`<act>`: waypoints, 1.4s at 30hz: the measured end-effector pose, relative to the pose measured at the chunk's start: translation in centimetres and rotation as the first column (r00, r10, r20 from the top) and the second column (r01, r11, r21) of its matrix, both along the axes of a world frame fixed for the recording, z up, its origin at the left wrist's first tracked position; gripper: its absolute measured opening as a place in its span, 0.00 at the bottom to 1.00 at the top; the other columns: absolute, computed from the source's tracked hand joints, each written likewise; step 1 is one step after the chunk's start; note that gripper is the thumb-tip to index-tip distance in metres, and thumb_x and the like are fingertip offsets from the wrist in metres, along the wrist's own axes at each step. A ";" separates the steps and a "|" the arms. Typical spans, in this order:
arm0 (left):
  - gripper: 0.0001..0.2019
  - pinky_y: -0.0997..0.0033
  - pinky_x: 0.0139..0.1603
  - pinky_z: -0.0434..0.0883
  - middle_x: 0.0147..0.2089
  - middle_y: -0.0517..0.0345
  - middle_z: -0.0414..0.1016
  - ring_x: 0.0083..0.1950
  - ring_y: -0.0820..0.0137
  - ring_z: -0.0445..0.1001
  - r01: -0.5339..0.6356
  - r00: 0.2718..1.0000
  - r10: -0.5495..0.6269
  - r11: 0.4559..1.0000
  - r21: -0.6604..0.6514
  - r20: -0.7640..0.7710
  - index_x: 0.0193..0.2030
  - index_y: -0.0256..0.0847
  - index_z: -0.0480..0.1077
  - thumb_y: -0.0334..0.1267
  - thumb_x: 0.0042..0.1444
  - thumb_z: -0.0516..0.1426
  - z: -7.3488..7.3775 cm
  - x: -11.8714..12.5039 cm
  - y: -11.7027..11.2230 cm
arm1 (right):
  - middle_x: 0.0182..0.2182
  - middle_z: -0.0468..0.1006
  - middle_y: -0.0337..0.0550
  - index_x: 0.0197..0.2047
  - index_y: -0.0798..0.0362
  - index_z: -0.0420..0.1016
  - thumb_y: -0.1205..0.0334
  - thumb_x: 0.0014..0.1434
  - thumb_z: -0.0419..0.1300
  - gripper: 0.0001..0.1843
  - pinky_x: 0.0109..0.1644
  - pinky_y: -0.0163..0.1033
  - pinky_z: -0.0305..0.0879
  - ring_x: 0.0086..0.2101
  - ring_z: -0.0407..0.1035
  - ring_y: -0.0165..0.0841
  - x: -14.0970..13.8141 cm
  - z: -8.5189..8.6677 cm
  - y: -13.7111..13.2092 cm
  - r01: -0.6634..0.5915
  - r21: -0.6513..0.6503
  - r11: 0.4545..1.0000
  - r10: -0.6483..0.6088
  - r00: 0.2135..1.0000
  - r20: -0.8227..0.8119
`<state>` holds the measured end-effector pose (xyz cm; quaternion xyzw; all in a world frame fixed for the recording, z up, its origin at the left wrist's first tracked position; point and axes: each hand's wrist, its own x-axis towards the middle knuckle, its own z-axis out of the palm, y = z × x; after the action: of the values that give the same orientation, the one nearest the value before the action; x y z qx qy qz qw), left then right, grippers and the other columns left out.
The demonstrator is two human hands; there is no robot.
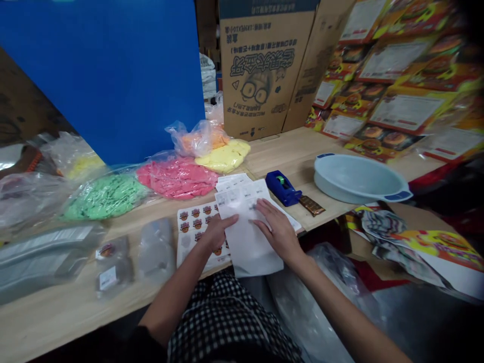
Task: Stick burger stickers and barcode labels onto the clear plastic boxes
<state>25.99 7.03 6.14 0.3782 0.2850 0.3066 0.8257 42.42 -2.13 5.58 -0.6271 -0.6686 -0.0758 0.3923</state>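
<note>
A white label sheet [249, 242], printed near its top, lies tilted in front of me at the table edge. My left hand [218, 231] grips the sheet's left edge, thumb on top and fingers beneath. Across its right side rests my right hand [278, 229], fingers stretched out and thumb apart. More printed white sheets [232, 181] lie partly under it. Left of it is a sticker sheet [191, 244] with rows of burger pictures, partly covered by my left hand. Farther left are a clear plastic pack [157, 249] and another with a burger sticker and white label [113, 267].
Bags of green [108, 196], pink [177, 176] and yellow [225, 155] soft material line the back. A blue tape dispenser [282, 189] and pale blue basin [359, 176] sit right. Behind are a cardboard box [264, 75] and stacked burger packages [401, 106]. Grey trays [45, 257] lie left.
</note>
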 end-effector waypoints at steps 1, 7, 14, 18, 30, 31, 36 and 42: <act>0.26 0.56 0.51 0.69 0.43 0.46 0.79 0.45 0.57 0.76 0.024 1.000 -0.024 0.999 0.030 0.000 0.48 0.33 0.72 0.37 0.40 0.67 0.4 -0.3 -0.4 | 0.56 0.67 0.51 0.57 0.54 0.66 0.57 0.62 0.52 0.21 0.59 0.52 0.59 0.58 0.59 0.40 -0.1 0.2 0.4 -0.024 0.001 1.000 0.024 0.999 0.023; 0.22 0.64 0.47 0.70 0.40 0.51 0.79 0.46 0.59 0.75 0.069 0.995 -0.052 0.974 0.215 -0.081 0.46 0.36 0.74 0.38 0.42 0.66 1.9 -1.7 -1.7 | 0.47 0.77 0.45 0.50 0.50 0.71 0.58 0.63 0.51 0.15 0.53 0.49 0.65 0.47 0.71 0.36 -0.9 0.6 0.0 -0.137 -0.020 0.990 0.138 0.990 0.012; 0.23 0.63 0.49 0.69 0.37 0.53 0.79 0.48 0.57 0.74 0.128 0.984 -0.077 0.932 0.338 -0.159 0.44 0.36 0.75 0.40 0.38 0.66 2.7 -2.5 -2.1 | 0.41 0.79 0.43 0.47 0.51 0.73 0.61 0.63 0.52 0.13 0.46 0.43 0.69 0.41 0.73 0.35 -1.4 2.3 -1.2 -0.188 -0.026 0.982 0.188 0.982 0.017; 0.23 0.61 0.53 0.67 0.44 0.51 0.78 0.51 0.56 0.71 0.178 0.978 -0.120 0.904 0.389 -0.168 0.45 0.36 0.74 0.40 0.39 0.65 3.0 -2.9 -2.2 | 0.41 0.79 0.43 0.47 0.53 0.73 0.63 0.63 0.50 0.13 0.46 0.43 0.69 0.40 0.73 0.35 -1.3 2.9 -1.6 -0.212 -0.027 0.977 0.214 0.973 0.090; 0.23 0.59 0.51 0.65 0.44 0.51 0.77 0.47 0.58 0.71 0.299 0.935 -0.198 0.886 0.355 -0.293 0.44 0.36 0.74 0.36 0.37 0.65 2.1 -3.6 -2.0 | 0.36 0.80 0.44 0.40 0.53 0.74 0.64 0.64 0.47 0.14 0.47 0.45 0.68 0.34 0.74 0.35 -0.7 1.9 -2.1 -0.252 -0.104 0.962 0.270 0.938 0.217; 0.23 0.60 0.51 0.65 0.44 0.52 0.77 0.47 0.59 0.71 0.305 0.934 -0.209 0.887 0.347 -0.289 0.44 0.36 0.74 0.36 0.37 0.65 1.9 -3.7 -2.0 | 0.35 0.80 0.44 0.39 0.53 0.74 0.63 0.63 0.47 0.14 0.47 0.45 0.68 0.34 0.74 0.35 -0.8 1.9 -2.2 -0.244 -0.120 0.962 0.264 0.945 0.195; 0.23 0.65 0.46 0.68 0.40 0.53 0.77 0.41 0.63 0.73 0.250 0.950 -0.185 0.932 0.261 -0.251 0.42 0.36 0.74 0.34 0.34 0.66 1.0 -3.7 -1.9 | 0.29 0.79 0.42 0.35 0.52 0.74 0.60 0.61 0.51 0.12 0.33 0.36 0.67 0.30 0.73 0.33 0.0 2.2 -2.6 0.014 -0.129 0.991 -0.026 0.995 -0.093; 0.13 0.71 0.37 0.71 0.33 0.55 0.78 0.35 0.68 0.75 0.092 0.912 -0.026 0.986 0.141 -0.410 0.38 0.33 0.74 0.30 0.42 0.60 1.1 -0.2 -0.6 | 0.35 0.80 0.47 0.41 0.56 0.74 0.64 0.60 0.51 0.11 0.41 0.40 0.68 0.35 0.74 0.34 -2.1 4.5 -2.0 0.215 0.268 0.939 -0.200 0.976 -0.085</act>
<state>25.82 6.39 7.23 0.5059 0.4141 0.2176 0.7248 40.28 -4.18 10.04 -0.6352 -0.5703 -0.1914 0.4844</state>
